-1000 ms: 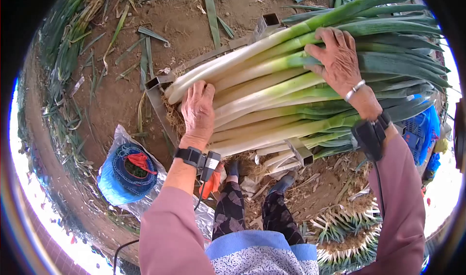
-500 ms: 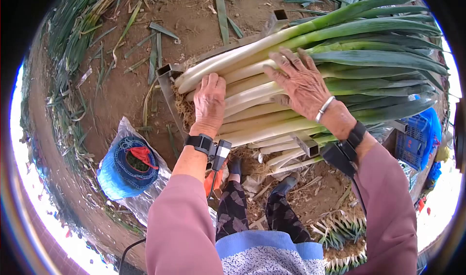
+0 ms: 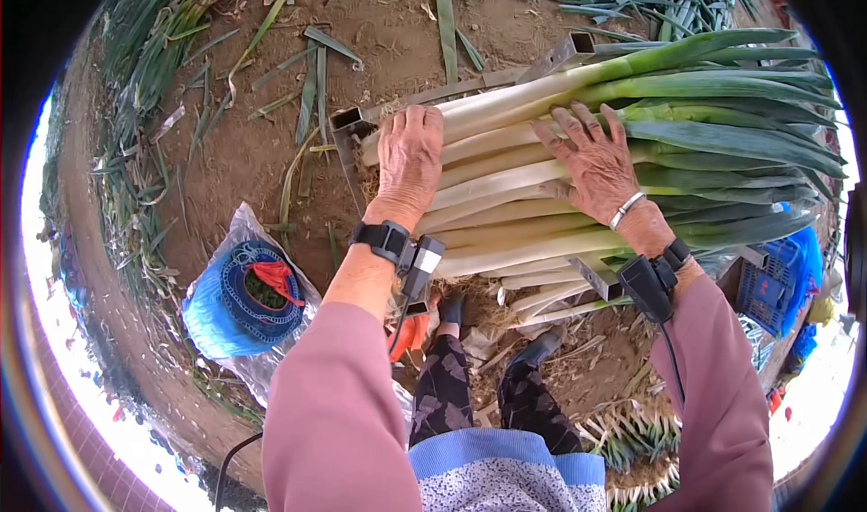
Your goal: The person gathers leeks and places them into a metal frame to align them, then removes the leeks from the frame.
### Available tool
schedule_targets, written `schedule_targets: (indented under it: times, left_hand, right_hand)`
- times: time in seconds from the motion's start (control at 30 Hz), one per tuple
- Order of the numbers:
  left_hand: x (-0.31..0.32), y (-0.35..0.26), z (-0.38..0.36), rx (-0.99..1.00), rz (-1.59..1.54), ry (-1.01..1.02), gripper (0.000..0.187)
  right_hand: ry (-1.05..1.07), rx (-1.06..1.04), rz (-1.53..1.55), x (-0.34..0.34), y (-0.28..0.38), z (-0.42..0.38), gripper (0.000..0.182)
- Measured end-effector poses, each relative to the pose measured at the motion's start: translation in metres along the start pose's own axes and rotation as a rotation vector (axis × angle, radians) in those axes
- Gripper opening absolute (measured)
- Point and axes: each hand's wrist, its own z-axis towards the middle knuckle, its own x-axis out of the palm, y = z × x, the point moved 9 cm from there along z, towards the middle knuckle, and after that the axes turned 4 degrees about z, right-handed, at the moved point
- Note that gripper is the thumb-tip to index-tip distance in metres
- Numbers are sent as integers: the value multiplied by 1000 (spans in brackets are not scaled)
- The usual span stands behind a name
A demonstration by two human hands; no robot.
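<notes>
Large leeks (image 3: 506,182) lie side by side on a metal frame (image 3: 352,151), white root ends on the left and green leaves on the right. My left hand (image 3: 411,155) rests over the root ends at the upper left, its fingers curled down on the white stalks; what they may grip is hidden. Farther right, my right hand (image 3: 591,160) lies with spread fingers across the stalks where white turns to green. A silver bracelet (image 3: 627,210) circles the right wrist.
A blue-wrapped round container (image 3: 239,300) with red cloth sits on plastic at the lower left. Cut leaves (image 3: 316,88) litter the soil. At the right is a blue crate (image 3: 768,282). Smaller leeks (image 3: 632,440) lie low on the right, and more leaves are piled at the top.
In the view, the leeks and frame have shifted to the right. My left hand has moved up over the root ends, and my right hand still lies spread on the stalks.
</notes>
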Motion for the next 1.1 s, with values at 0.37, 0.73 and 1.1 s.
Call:
schedule_targets:
  times: [0.37, 0.73, 1.1]
  left_hand:
    - [25, 33, 8, 75, -174, 64, 37]
    - [35, 34, 8, 31, -184, 214, 41]
    - [-49, -71, -27, 78, -187, -94, 48]
  right_hand:
    - [-100, -20, 37, -8, 1, -2, 78]
    - [-575, 239, 637, -61, -21, -163, 45]
    - [-158, 681, 1070, 131, 65, -363, 21]
